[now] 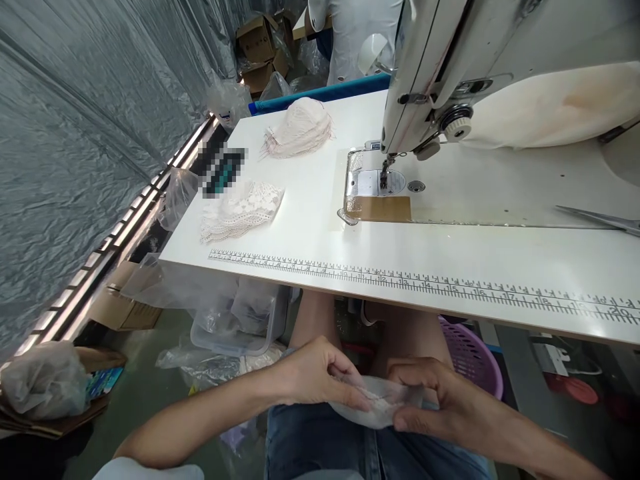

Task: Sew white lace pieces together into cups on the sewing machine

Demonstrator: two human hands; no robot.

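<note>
Your left hand (pixel 315 373) has its thumb and fingers (pixel 356 396) pinched together on the sheer white piece (pixel 373 415), which sits above your lap, below the worktop's front edge. Your right hand (pixel 437 400) grips its other end, thumb and forefinger parted a little around it.

The white worktop (pixel 310 233) has a ruler scale (pixel 400 281) printed along the edge nearest you. Silver sheeting (pixel 90 87) hangs at your left, and a co-worker in white (pixel 363 40) is beyond the far edge.

On the worktop you have lace pieces (pixel 245 210), a pale pink stack (pixel 303 127) behind them, and scissors (pixel 600 218) far right. The sewing machine (pixel 425 67) blocks your view behind it. A purple basket (pixel 493 360) is partly hidden under the worktop.
</note>
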